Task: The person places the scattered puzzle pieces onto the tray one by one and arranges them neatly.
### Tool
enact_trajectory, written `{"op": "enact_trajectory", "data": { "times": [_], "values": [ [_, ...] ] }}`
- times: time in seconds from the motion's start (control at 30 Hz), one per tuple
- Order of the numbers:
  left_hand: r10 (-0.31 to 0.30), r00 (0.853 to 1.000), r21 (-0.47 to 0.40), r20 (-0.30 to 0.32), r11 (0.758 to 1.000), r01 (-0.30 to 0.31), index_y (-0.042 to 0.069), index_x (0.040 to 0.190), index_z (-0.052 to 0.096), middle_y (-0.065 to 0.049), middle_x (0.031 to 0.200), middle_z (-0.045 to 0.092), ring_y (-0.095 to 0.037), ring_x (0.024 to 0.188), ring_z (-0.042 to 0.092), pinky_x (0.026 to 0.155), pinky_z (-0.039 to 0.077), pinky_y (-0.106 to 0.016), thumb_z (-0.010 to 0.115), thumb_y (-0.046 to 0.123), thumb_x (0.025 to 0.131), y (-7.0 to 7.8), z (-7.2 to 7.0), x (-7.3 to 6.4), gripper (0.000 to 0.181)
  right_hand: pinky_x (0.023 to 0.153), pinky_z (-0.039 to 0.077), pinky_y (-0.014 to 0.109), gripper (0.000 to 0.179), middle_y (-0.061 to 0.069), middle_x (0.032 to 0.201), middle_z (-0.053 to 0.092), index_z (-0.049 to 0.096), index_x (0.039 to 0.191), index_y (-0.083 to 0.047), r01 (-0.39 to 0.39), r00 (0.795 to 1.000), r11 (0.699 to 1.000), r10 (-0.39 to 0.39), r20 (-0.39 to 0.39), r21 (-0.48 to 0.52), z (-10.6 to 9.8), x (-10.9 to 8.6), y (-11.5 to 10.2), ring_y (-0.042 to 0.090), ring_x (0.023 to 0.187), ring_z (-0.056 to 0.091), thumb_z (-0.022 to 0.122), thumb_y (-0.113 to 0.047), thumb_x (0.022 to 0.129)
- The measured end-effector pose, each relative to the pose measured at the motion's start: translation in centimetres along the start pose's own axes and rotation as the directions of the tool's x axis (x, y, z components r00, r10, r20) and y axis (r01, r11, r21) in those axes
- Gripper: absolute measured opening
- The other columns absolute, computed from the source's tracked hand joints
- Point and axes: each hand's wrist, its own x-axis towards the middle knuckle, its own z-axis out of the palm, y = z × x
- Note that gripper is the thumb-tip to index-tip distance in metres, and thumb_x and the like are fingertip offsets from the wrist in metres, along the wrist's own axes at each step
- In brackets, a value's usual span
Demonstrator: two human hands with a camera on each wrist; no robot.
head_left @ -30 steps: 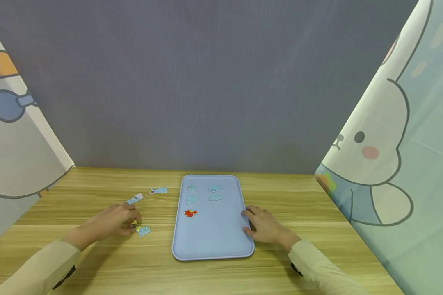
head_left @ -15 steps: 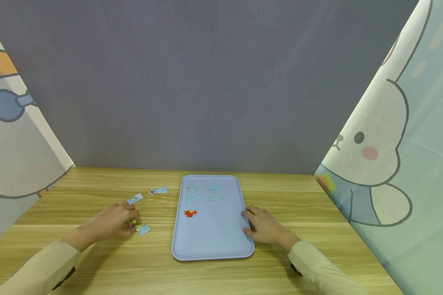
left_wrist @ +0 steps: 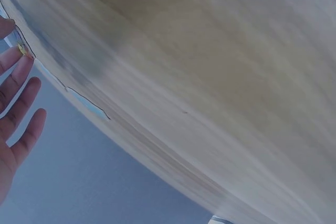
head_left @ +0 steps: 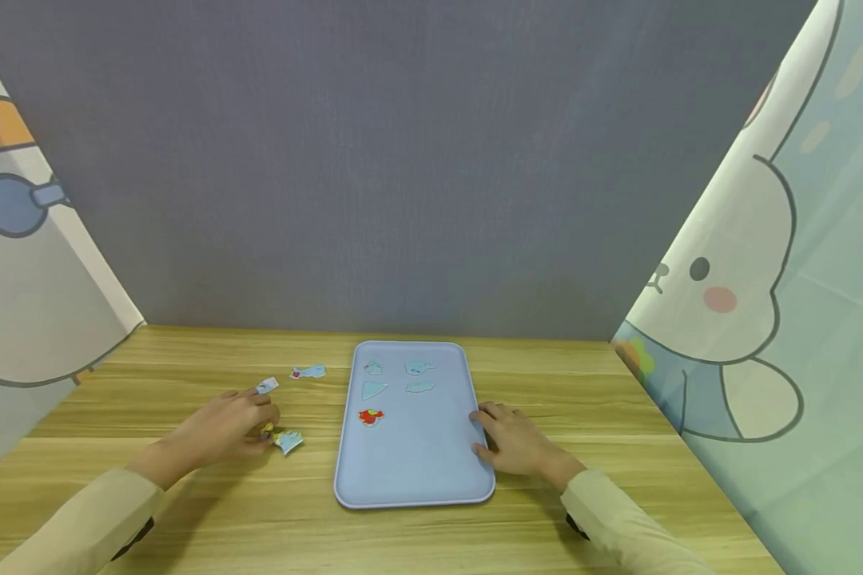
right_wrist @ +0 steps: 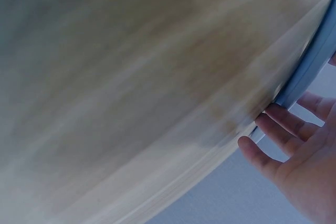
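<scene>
My left hand [head_left: 224, 427] is left of the tray, low over the wooden table. Between its thumb and finger it pinches a flat puzzle piece with yellow and blue print [left_wrist: 22, 49], mostly hidden by the fingers in the head view. The other fingers spread loosely in the left wrist view. Just right of the fingertips is a light blue and yellow piece [head_left: 288, 442]. Beyond the knuckles a pale blue piece [head_left: 268, 386] is partly covered by the hand. My right hand [head_left: 521, 443] rests at the right rim of the light blue tray [head_left: 417, 467], fingertips over its edge, fingers relaxed.
Inside the tray lie several pieces, among them a red one [head_left: 370, 418] and a pale triangular one [head_left: 374, 389]. Another piece with a red spot [head_left: 309, 372] lies on the table [head_left: 259, 511] left of the tray. A grey panel [head_left: 374, 176] stands behind the table.
My left hand has shifted slightly right. The light blue and yellow piece beside its fingertips has moved right and turned. More of the pale piece beyond the knuckles is covered. The right hand stays put.
</scene>
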Motion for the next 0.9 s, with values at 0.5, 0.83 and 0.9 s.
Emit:
{"op": "enact_trajectory", "data": {
  "times": [0.5, 0.83, 0.9],
  "values": [
    [0.005, 0.997, 0.07, -0.079, 0.998, 0.0, 0.021, 0.077, 0.06, 0.012, 0.075, 0.055, -0.005, 0.068, 0.05, 0.061, 0.047, -0.03, 0.076, 0.033, 0.064, 1.6, 0.0, 1.8, 0.024, 0.09, 0.042, 0.053, 0.047, 0.015, 0.126, 0.05, 0.053, 0.123, -0.005, 0.024, 0.999, 1.0, -0.024, -0.023, 0.005, 0.0, 0.0, 0.0, 0.03, 0.115, 0.049, 0.058, -0.034, 0.086],
    [-0.036, 0.996, 0.051, -0.084, 0.998, 0.041, 0.019, 0.078, 0.061, 0.009, 0.076, 0.057, -0.01, 0.072, 0.055, 0.063, 0.048, -0.031, 0.07, 0.025, 0.066, 3.1, 0.5, 3.7, 0.016, 0.089, 0.043, 0.052, 0.047, 0.014, 0.126, 0.05, 0.052, 0.123, -0.005, 0.026, 0.999, 1.0, -0.026, -0.019, 0.0, 0.1, 0.1, 0.1, 0.03, 0.116, 0.049, 0.057, -0.035, 0.087],
    [-0.037, 0.996, 0.048, -0.086, 0.998, 0.041, 0.019, 0.078, 0.061, 0.009, 0.076, 0.057, -0.01, 0.072, 0.055, 0.062, 0.047, -0.03, 0.07, 0.025, 0.066, 3.3, 0.6, 4.1, 0.016, 0.089, 0.043, 0.052, 0.047, 0.014, 0.126, 0.05, 0.053, 0.123, -0.005, 0.029, 0.999, 1.0, -0.029, -0.022, 0.0, 0.1, 0.1, 0.2, 0.03, 0.115, 0.049, 0.058, -0.035, 0.086]
  ]
}}
